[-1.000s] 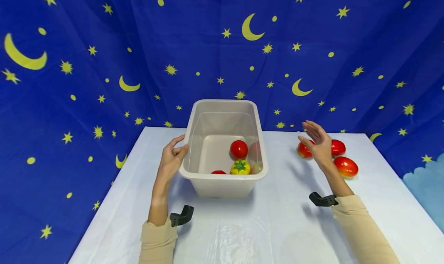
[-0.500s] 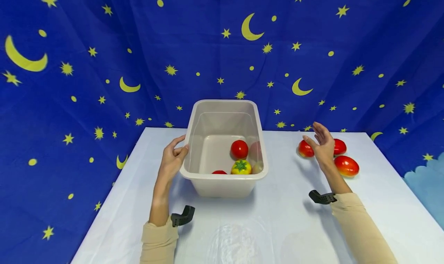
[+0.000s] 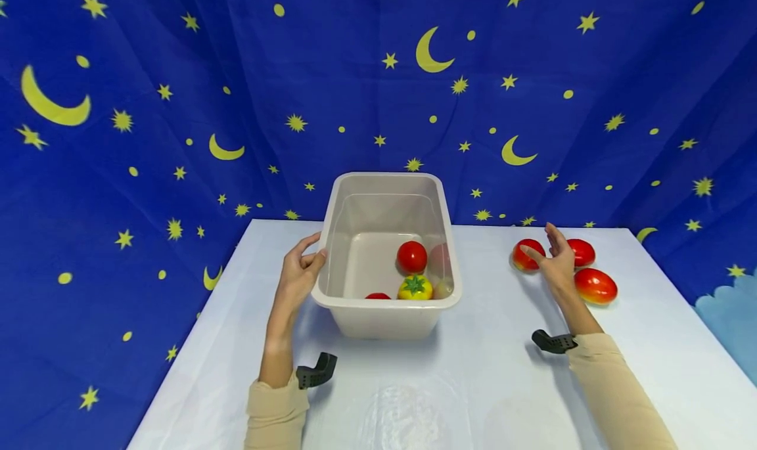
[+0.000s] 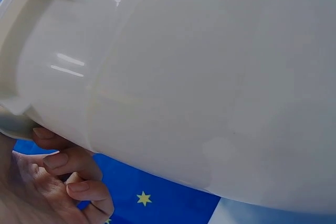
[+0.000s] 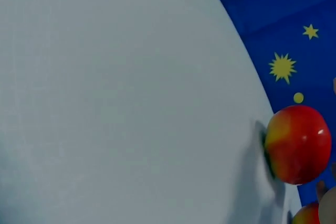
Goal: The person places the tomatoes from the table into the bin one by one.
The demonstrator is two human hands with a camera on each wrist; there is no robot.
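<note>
A light grey plastic bin (image 3: 384, 322) stands on the table, tilted toward me in the head view. My left hand (image 3: 294, 280) grips its left rim, thumb on the edge; the left wrist view shows curled fingers (image 4: 79, 163) against the bin. Inside lie a red round fruit (image 3: 411, 257), a yellow fruit (image 3: 415, 288) with a green star-shaped top, and another red one mostly hidden by the front rim. My right hand (image 3: 558, 266) hovers with thumb and fingers spread beside a glossy red-and-yellow fruit (image 3: 523, 259), the thumb overlapping it.
Two more red-and-yellow fruits lie right of my right hand, one at the back (image 3: 582, 253) and one nearer (image 3: 595, 286). A blue curtain (image 3: 378, 95) with yellow moons and stars hangs behind the white table (image 3: 491, 371). Black camera mounts sit on both wrists.
My right hand has moved a little right and lowered toward the fruits, its thumb now over the left one. My left hand keeps its hold on the bin.
</note>
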